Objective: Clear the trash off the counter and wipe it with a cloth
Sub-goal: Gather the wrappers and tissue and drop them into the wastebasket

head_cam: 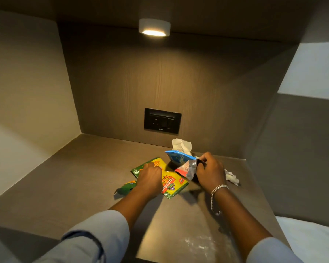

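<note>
On the brown counter [84, 173] lies a flat yellow-green snack packet [172, 184]. My left hand [149, 177] rests on top of it with curled fingers; whether it grips the packet I cannot tell. My right hand [210, 170] is closed on a blue, pink and silver wrapper [182, 162] raised just above the counter. A small green wrapper [126, 187] lies left of my left wrist. One crumpled white tissue [181, 146] sits by the back wall, another [232, 177] lies right of my right hand.
The counter is a recessed niche with walls at left, back and right. A black socket plate [162, 120] sits low on the back wall, a lit round lamp [154, 27] above. White smears [199, 243] mark the counter's near edge. White bedding [310, 242] lies at lower right.
</note>
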